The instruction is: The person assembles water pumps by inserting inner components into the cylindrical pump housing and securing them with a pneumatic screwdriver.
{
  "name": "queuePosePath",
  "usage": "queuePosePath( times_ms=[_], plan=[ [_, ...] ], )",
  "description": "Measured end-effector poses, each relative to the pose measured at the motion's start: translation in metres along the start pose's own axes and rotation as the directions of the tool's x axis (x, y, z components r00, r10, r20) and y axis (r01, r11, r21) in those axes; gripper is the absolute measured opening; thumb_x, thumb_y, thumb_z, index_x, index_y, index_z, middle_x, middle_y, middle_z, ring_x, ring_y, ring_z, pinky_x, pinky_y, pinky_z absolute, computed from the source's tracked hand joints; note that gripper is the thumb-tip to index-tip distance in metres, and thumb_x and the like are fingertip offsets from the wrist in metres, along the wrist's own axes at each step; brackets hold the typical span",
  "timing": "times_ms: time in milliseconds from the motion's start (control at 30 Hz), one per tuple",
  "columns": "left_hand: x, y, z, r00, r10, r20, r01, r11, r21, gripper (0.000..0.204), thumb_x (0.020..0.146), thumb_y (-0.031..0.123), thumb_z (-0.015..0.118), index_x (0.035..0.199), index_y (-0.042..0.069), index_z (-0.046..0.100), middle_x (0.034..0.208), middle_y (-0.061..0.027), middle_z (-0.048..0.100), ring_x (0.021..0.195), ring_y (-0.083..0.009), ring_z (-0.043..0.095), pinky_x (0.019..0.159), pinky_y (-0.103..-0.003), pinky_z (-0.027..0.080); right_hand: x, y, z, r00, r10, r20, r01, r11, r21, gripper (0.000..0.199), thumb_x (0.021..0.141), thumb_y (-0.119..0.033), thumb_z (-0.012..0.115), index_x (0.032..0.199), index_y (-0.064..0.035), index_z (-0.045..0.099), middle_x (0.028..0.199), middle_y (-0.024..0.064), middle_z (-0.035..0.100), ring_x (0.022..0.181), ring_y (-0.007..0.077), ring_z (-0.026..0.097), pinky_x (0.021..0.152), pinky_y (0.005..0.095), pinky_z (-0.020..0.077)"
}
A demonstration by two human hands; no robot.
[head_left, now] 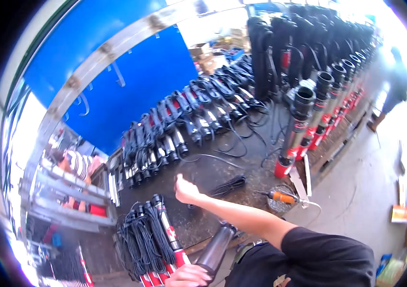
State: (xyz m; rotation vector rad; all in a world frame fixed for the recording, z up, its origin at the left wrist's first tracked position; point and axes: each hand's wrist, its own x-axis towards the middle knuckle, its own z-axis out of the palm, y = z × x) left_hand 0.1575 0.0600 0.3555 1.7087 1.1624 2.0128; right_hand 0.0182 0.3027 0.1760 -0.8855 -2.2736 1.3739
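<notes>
My left hand (189,276), at the bottom edge, is closed around a dark glossy pump tube (215,246) with a black end, slanting up toward the bench. My right hand (186,190) reaches out over the dark workbench (194,225), fingers curled; what they hold, if anything, is too small to make out. Just beyond its wrist lies a bundled black cable (227,185). Left of the tube, several red and silver pumps (167,225) lie side by side, with coiled black cables (141,244) over them.
Rows of cable-wrapped pumps (165,119) lie along the bench's far side. Upright red, silver and black pumps (294,134) line its right edge. An orange-handled tool (282,196) rests by a round container. A person (394,91) stands at right; another (76,162) is at left.
</notes>
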Motion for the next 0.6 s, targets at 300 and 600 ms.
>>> queuePosePath(
  times_ms=[300,600],
  plan=[
    [-0.030,0.002,-0.047,0.997,0.048,-0.068,-0.053,0.996,-0.074,0.038,0.071,0.015,0.075,0.100,0.000,0.056,0.077,-0.0157,0.060,0.065,-0.0302,0.063,0.061,-0.044,0.052,-0.011,0.166,0.000,0.837,0.369,0.404,-0.447,0.887,0.114,0.061,0.097,-0.051,0.047,0.109,0.0043,0.071,0.105,0.0211,0.072,0.094,0.0325,0.070,0.083,0.0411,0.0555],
    [-0.076,-0.023,-0.140,0.993,0.032,-0.109,-0.059,0.967,-0.247,0.051,0.076,0.015,0.085,0.118,0.000,0.060,0.086,-0.0092,0.072,0.072,-0.0244,0.072,0.069,-0.033,0.058,-0.124,0.183,-0.014,0.761,-0.524,0.382,0.437,0.850,0.295,0.044,0.102,-0.040,0.035,0.114,-0.0122,0.066,0.109,0.0157,0.071,0.100,0.0352,0.067,0.091,0.0443,0.0515]
  ],
)
